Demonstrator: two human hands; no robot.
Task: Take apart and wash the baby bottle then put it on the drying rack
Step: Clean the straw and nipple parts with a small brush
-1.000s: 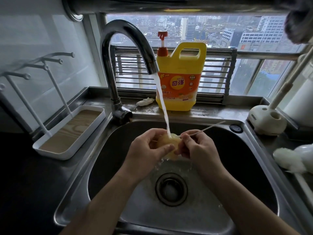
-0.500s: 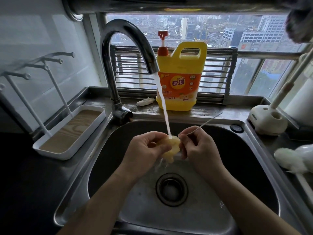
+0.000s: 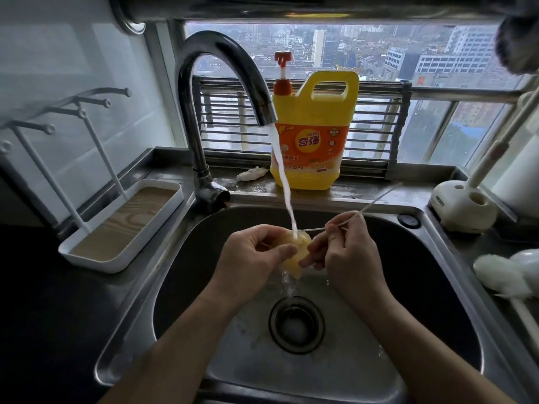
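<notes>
Baby bottle part (image 3: 300,250), pale yellow, is held under running water over the middle of a steel sink (image 3: 186,258), gripped between a person's two hands just above the drain (image 3: 296,323).

The sink fills the lower frame, its floor wet around the drain. A curved chrome faucet (image 3: 224,51) rises from the sink's back left corner. Its stream of water (image 3: 284,182) lands on top of the part and spills off beneath it. On the counter along the sink's left edge stands a white drying rack (image 3: 116,265), a tray with a wood-grain floor and thin upright pegs. A yellow detergent jug (image 3: 315,135) with a red pump stands on the ledge behind the sink's back edge, in front of a slatted metal rack (image 3: 376,132) at the window. By the sink's back right corner sits a white brush stand (image 3: 463,205) with a handle slanting up out of it. Farther forward along the right edge lies a white sponge brush (image 3: 501,275).

The left hand (image 3: 250,258) curls round the part from the left, thumb laid across its front. The right hand (image 3: 347,252) pinches a thin white rod (image 3: 376,201) between thumb and forefinger, while its lower fingers touch the part's right side. The rod has one end at the top of the part and runs through the pinch toward the sink's back right corner. Whether it enters the part cannot be told.

A small white lump (image 3: 252,173) lies on the ledge between the faucet base and the jug.
</notes>
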